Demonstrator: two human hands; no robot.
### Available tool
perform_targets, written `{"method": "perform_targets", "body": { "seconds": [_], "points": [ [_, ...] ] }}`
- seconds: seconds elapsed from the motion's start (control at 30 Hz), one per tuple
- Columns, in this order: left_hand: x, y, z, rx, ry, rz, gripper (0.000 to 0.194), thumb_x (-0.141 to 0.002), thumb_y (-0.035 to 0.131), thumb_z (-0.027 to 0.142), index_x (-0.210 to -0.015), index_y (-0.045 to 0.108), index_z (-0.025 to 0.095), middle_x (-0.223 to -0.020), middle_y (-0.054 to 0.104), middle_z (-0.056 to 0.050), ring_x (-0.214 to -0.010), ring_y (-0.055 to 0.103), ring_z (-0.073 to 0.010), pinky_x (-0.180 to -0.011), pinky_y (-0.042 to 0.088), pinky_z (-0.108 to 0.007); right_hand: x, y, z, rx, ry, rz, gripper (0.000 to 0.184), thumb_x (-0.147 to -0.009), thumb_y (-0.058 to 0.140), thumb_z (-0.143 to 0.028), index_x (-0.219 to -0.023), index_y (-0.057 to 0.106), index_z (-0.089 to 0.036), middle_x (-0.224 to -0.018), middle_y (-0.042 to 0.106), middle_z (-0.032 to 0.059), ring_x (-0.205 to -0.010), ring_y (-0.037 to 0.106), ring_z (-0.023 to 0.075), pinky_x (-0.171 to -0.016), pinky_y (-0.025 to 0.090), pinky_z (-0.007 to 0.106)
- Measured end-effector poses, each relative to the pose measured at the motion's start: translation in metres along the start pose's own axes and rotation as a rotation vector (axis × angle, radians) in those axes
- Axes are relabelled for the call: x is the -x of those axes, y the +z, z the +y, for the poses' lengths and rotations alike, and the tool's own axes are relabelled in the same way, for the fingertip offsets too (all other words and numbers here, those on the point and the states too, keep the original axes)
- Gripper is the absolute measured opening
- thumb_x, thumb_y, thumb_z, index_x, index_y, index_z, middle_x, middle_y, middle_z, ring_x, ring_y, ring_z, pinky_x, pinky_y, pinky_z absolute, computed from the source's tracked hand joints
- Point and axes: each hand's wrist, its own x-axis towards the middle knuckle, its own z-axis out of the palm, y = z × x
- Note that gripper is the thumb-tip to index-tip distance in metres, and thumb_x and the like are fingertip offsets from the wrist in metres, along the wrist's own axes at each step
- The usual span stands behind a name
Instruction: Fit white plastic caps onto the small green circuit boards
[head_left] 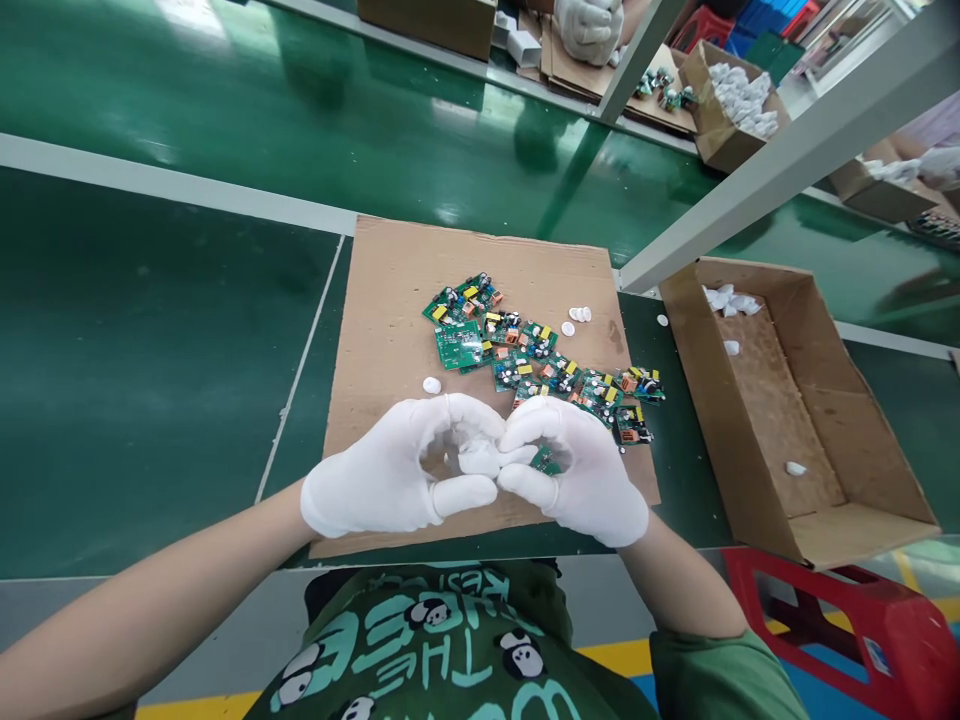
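Note:
My left hand (397, 470), in a white glove, is closed with its fingertips around a small white plastic piece (480, 460). The gloved fingers of my right hand (589, 470) pinch at the same piece from the other side, and the fingertips of both hands meet there. Part of a green circuit board (545, 460) shows inside the curl of my right hand; whether it is held or lies below, I cannot tell. Just beyond my hands, several populated circuit boards (559, 372) lie in a loose cluster on a cardboard sheet (397, 290). One board (459, 345) lies with its flat green side up.
Small white discs (431, 385) lie on the cardboard, several more near its right side. An open cardboard box (772, 400) with a few white pieces stands at right. A metal post (750, 150) slants across. A red stool (862, 630) is below; a co-worker's gloved hand (590, 28) appears opposite.

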Motion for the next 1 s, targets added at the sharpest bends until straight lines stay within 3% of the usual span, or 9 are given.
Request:
{"method": "perform_targets", "body": {
  "seconds": [0.17, 0.4, 0.57, 0.67, 0.73, 0.83, 1.0],
  "points": [
    [0.0, 0.003, 0.003, 0.056, -0.017, 0.006, 0.018, -0.081, 0.068, 0.018, -0.097, 0.059, 0.021, -0.076, 0.067, -0.001, -0.067, 0.062, -0.013, -0.067, 0.052, -0.026, 0.001, 0.001, -0.002, -0.128, 0.14, 0.015, 0.01, -0.092, 0.069, -0.024, -0.084, 0.065, -0.021, -0.081, 0.06, 0.0002, -0.071, 0.055, 0.0168, -0.063, 0.044, 0.029],
    [0.001, 0.004, 0.006, 0.098, -0.062, 0.061, 0.016, -0.08, 0.07, 0.018, -0.092, 0.059, 0.02, -0.076, 0.068, -0.001, -0.066, 0.064, -0.0147, -0.073, 0.054, -0.032, -0.001, 0.004, -0.001, -0.291, 0.261, 0.107, 0.013, -0.09, 0.074, -0.028, -0.081, 0.069, -0.02, -0.078, 0.064, 0.0017, -0.067, 0.058, 0.0165, -0.059, 0.045, 0.027],
    [0.001, 0.003, 0.002, 0.125, -0.022, 0.054, 0.018, -0.083, 0.068, 0.016, -0.096, 0.056, 0.02, -0.078, 0.068, -0.001, -0.069, 0.064, -0.013, -0.071, 0.054, -0.029, -0.002, 0.002, -0.001, -0.37, 0.305, 0.124, 0.02, -0.09, 0.077, -0.035, -0.081, 0.069, -0.019, -0.077, 0.064, 0.0026, -0.065, 0.06, 0.0174, -0.058, 0.052, 0.029],
    [0.002, 0.002, 0.0, 0.123, 0.01, 0.05, 0.022, -0.083, 0.067, 0.013, -0.1, 0.055, 0.02, -0.079, 0.068, 0.0, -0.071, 0.064, -0.0123, -0.072, 0.053, -0.028, 0.0, -0.001, 0.0, -0.278, 0.229, 0.123, 0.021, -0.09, 0.08, -0.04, -0.091, 0.073, -0.021, -0.088, 0.067, 0.0051, -0.078, 0.062, 0.0207, -0.068, 0.054, 0.032],
    [0.002, 0.001, -0.001, 0.109, 0.015, 0.04, 0.022, -0.082, 0.067, 0.012, -0.1, 0.055, 0.02, -0.079, 0.067, 0.001, -0.072, 0.064, -0.0123, -0.074, 0.053, -0.029, 0.003, -0.002, 0.002, -0.272, 0.177, 0.108, 0.026, -0.091, 0.08, -0.04, -0.11, 0.072, -0.025, -0.093, 0.067, 0.0042, -0.081, 0.063, 0.0206, -0.073, 0.054, 0.033],
    [0.002, 0.002, -0.001, 0.084, 0.018, 0.018, 0.023, -0.08, 0.068, 0.013, -0.098, 0.056, 0.019, -0.079, 0.066, 0.001, -0.071, 0.063, -0.012, -0.074, 0.053, -0.029, 0.004, -0.001, 0.002, -0.233, 0.119, 0.067, 0.038, -0.095, 0.074, -0.028, -0.132, 0.062, -0.031, -0.093, 0.066, 0.0012, -0.076, 0.062, 0.0178, -0.071, 0.054, 0.032],
    [0.002, 0.006, -0.004, 0.083, -0.01, 0.036, 0.021, -0.08, 0.069, 0.014, -0.096, 0.057, 0.019, -0.075, 0.063, 0.003, -0.067, 0.061, -0.0097, -0.068, 0.053, -0.023, 0.001, 0.001, -0.001, 0.21, -0.157, 0.118, 0.025, -0.093, 0.066, -0.008, -0.112, 0.07, -0.024, -0.104, 0.068, 0.0048, -0.089, 0.066, 0.0196, -0.081, 0.055, 0.032]
  ]
}}
